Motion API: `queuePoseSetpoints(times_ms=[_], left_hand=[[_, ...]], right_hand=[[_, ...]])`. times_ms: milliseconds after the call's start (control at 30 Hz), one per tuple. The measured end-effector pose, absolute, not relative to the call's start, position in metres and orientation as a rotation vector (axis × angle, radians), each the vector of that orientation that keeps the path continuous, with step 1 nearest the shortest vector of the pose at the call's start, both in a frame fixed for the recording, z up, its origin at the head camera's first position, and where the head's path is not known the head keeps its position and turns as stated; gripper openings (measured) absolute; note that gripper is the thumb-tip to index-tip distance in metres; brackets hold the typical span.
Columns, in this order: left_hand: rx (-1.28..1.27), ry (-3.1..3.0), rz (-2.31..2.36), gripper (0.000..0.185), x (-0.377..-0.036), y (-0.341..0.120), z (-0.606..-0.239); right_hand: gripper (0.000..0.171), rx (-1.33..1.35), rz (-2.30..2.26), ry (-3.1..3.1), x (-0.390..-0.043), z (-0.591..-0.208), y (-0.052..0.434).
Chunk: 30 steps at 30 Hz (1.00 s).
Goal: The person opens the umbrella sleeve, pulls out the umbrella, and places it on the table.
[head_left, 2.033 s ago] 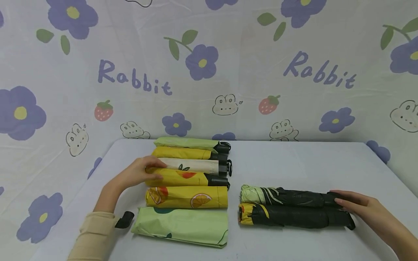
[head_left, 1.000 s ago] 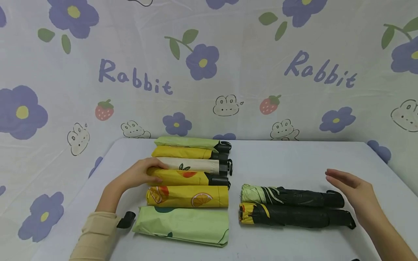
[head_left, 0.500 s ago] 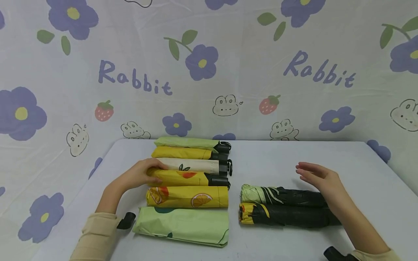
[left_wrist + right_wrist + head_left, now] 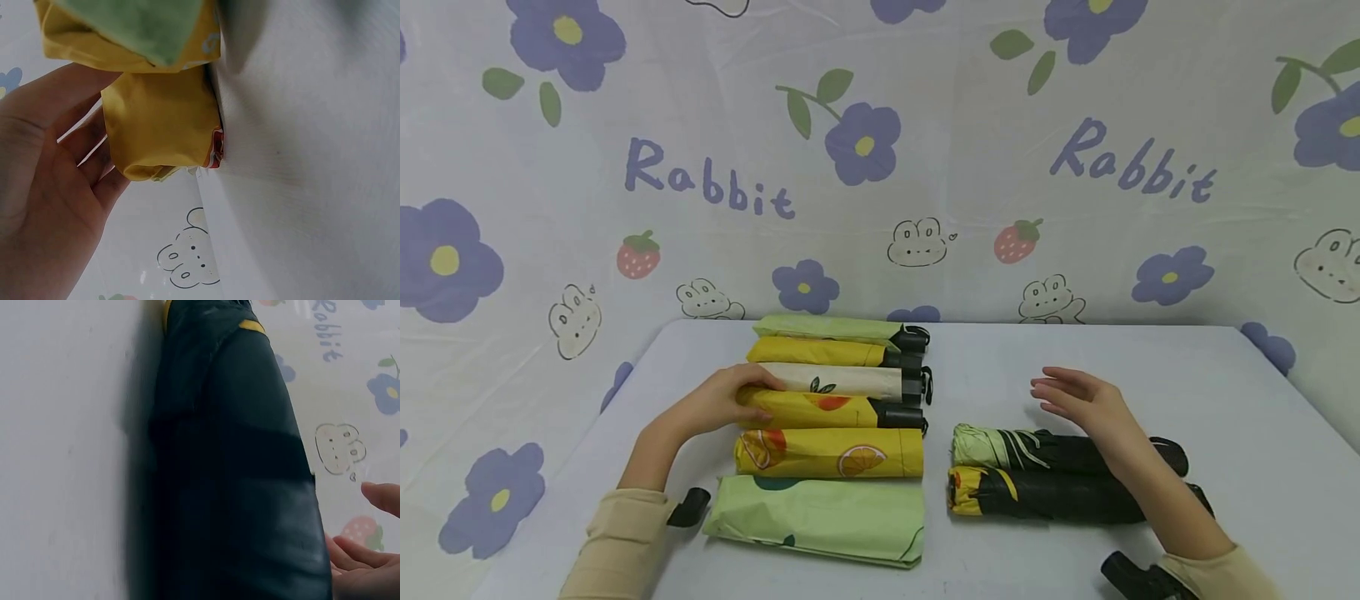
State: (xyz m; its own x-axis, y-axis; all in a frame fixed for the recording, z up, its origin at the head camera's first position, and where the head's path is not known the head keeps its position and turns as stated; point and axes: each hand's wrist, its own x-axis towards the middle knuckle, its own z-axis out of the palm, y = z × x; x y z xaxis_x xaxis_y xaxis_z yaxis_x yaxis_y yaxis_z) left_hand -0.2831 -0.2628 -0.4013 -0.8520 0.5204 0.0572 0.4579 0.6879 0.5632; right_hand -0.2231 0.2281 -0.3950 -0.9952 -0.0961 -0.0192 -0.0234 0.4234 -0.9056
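Several folded umbrellas lie in a row on the left half of the white table (image 4: 1225, 392). My left hand (image 4: 726, 402) grips the left end of the yellow fruit-print umbrella (image 4: 820, 410), thumb on top and fingers below. In the left wrist view that yellow umbrella end (image 4: 162, 119) lies against my fingers (image 4: 94, 162). Two black umbrellas lie side by side on the right, one with a green tip (image 4: 1060, 452) and one with a yellow tip (image 4: 1045, 496). My right hand (image 4: 1078, 400) hovers above them with fingers straight, holding nothing. The right wrist view shows a black umbrella (image 4: 231, 487) close up.
A pale green umbrella (image 4: 827, 327), a yellow one (image 4: 816, 352) and a cream one (image 4: 842, 381) lie behind my left hand. In front lie an orange-slice yellow sleeve (image 4: 831, 452) and a green sleeve (image 4: 820, 517). A flower-print cloth (image 4: 880, 167) hangs behind.
My right hand left the handle ends of the black umbrellas, rose and moved left, now above their middle. The left hand has stayed on the yellow umbrella.
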Motion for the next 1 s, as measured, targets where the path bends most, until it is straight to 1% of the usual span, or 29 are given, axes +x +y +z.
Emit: queuePoseSetpoints(times_ms=[267, 567, 1000], left_hand=[[0.81, 2.773, 0.889, 0.038, -0.282, -0.262, -0.399], [0.792, 2.773, 0.885, 0.037, -0.283, -0.263, -0.401], [0.776, 2.774, 0.883, 0.036, -0.282, -0.262, -0.4]], right_hand=[[0.057, -0.197, -1.687, 2.499, -0.228, -0.396, 0.206], [0.054, -0.228, -1.752, 2.416, -0.235, -0.399, 0.183], [0.045, -0.298, -1.681, 2.359, -0.244, -0.397, 0.147]])
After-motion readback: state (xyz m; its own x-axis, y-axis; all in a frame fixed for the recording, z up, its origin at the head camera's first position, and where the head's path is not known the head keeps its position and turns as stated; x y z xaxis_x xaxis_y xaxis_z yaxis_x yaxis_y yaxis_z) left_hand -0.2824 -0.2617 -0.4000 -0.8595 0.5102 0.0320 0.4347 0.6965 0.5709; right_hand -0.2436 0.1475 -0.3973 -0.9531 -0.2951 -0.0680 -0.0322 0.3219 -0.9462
